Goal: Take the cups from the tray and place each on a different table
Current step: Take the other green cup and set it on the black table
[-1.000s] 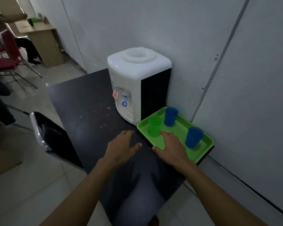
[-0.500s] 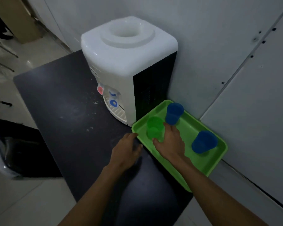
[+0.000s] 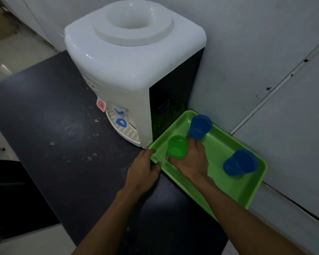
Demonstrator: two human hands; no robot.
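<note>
Black table (image 3: pixel 44 116), tray (image 3: pixel 219 183) against wall (image 3: pixel 247 52), right hand (image 3: pixel 191 162) gripping green cup (image 3: pixel 176 146), left hand (image 3: pixel 143 170) relaxed at rim

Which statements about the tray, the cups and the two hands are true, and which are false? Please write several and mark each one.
1. Three cups stand on the green tray. True.
2. All the cups are blue. False: there are a far blue cup, a near blue cup and a green cup.
3. The right hand has its thumb and fingers on either side of the green cup. True.
4. The left hand holds a blue cup. False: it touches the tray's rim.
5. The tray lies on top of the water dispenser. False: it lies on the black table, beside the dispenser.
</note>
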